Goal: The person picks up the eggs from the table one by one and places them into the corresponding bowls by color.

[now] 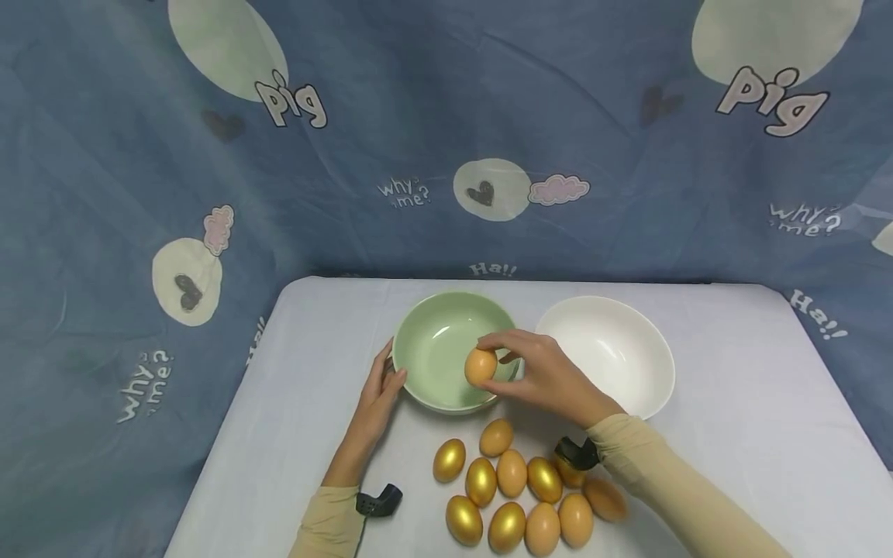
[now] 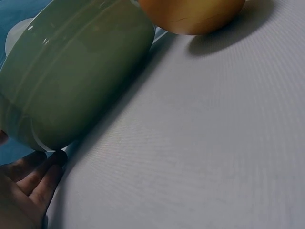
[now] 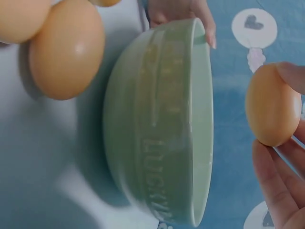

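Your right hand point(image 1: 533, 372) pinches brown egg point(image 1: 480, 367) above green bowl point(image 1: 436, 353) — left hand point(image 1: 377, 403) grips bowl's left side. Egg likely light, smooth, fragile — pinch ends gently.

In the head cam a black wrist gadget point(image 1: 577, 454) hides part of a gold egg point(image 1: 570, 474), and the brown egg point(image 1: 605, 500) next to it's kinda smeary. Right fingers point(image 1: 504, 339) block some of the green bowl point(image 1: 432, 341). Left wrist cam chops the top off a tan egg point(image 2: 193, 16). Lettering point(image 3: 155, 176) past "LUCKY" on the right wrist cam? Can't read it.
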Motion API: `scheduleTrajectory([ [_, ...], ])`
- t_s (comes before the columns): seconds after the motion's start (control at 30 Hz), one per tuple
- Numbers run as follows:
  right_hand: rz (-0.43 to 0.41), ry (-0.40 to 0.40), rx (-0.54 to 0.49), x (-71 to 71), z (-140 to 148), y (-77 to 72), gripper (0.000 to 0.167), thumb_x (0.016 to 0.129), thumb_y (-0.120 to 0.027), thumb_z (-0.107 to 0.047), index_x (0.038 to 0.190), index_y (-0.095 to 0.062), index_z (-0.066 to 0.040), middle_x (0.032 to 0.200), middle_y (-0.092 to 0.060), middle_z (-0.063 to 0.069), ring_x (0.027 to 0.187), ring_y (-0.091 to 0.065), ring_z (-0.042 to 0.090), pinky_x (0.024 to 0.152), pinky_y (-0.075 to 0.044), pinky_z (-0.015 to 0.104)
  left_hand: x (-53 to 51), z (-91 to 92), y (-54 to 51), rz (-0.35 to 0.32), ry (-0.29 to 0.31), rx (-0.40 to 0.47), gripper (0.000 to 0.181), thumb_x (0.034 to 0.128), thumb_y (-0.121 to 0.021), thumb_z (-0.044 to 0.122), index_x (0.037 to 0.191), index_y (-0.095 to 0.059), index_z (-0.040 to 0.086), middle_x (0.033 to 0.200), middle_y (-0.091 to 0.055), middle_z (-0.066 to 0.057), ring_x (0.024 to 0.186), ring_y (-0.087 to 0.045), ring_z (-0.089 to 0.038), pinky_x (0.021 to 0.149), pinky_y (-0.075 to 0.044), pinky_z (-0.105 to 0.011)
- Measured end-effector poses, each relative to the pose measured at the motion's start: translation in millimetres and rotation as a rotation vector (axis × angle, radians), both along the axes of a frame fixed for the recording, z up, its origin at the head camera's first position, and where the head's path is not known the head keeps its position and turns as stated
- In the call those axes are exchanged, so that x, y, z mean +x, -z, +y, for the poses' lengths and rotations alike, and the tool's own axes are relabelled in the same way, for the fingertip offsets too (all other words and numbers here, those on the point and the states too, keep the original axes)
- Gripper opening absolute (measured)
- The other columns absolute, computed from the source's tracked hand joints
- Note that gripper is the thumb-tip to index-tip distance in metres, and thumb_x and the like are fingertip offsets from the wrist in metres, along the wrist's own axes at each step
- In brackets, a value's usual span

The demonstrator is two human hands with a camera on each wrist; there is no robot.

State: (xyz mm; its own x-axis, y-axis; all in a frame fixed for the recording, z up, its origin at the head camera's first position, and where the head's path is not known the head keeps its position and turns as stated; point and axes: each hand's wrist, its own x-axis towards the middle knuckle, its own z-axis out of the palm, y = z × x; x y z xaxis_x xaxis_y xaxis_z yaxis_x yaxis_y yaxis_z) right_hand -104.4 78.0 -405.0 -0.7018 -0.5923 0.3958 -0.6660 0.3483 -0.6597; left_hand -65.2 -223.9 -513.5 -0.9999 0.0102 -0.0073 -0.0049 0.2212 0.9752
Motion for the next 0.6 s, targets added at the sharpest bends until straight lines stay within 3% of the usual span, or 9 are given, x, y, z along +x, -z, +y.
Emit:
scheduleTrajectory([
  [0.1,-0.024,-0.010,0.020,-7.8,-6.4,-0.1,0.047,0.080,-0.090,-0.021,0.123,-0.072,-0.014,0.119,-0.075,-0.003,0.103,-0.071,0.011,0.083,-0.063,0.023,0.4,0.7,0.3,-0.005,-0.002,0.005,0.061,0.1089,-0.052,0.032,0.164,-0.025,0.032,0.159,-0.046,-0.015,0.142,-0.054,-0.033,0.121,-0.041,-0.045],
  [0.3,-0.062,-0.029,0.071,-22.3,-19.4,-1.0,0.045,0.082,-0.090,-0.023,0.122,-0.072,-0.014,0.118,-0.075,-0.003,0.103,-0.070,0.011,0.082,-0.063,0.024,0.0,1.6,0.8,-0.010,0.009,0.022,0.061,0.1095,-0.051,0.030,0.164,-0.025,0.030,0.159,-0.046,-0.015,0.142,-0.053,-0.032,0.115,-0.044,-0.022],
  [0.37,-0.074,-0.034,0.090,-27.4,-24.4,-2.0,0.045,0.082,-0.089,-0.025,0.122,-0.072,-0.014,0.118,-0.075,-0.003,0.103,-0.069,0.012,0.083,-0.063,0.027,-0.2,1.5,1.2,-0.013,0.011,0.021,0.061,0.1096,-0.051,0.030,0.165,-0.024,0.031,0.160,-0.045,-0.015,0.143,-0.052,-0.032,0.117,-0.043,-0.024],
  [0.5,-0.083,-0.046,0.127,-38.2,-35.9,-2.4,0.043,0.084,-0.088,-0.027,0.122,-0.072,-0.014,0.119,-0.075,-0.002,0.106,-0.069,0.012,0.086,-0.063,0.033,-0.1,0.9,1.3,-0.014,0.000,0.011,0.062,0.1094,-0.051,0.031,0.165,-0.023,0.030,0.163,-0.042,-0.014,0.148,-0.046,-0.032,0.124,-0.037,-0.041],
  [0.6,-0.083,-0.067,0.147,-45.6,-43.8,-0.1,0.042,0.086,-0.086,-0.026,0.122,-0.072,-0.011,0.118,-0.075,0.000,0.109,-0.069,0.014,0.084,-0.064,0.030,0.3,0.5,1.5,-0.018,-0.008,0.011,0.063,0.1089,-0.052,0.031,0.165,-0.023,0.031,0.164,-0.041,-0.013,0.151,-0.043,-0.031,0.125,-0.034,-0.041],
])
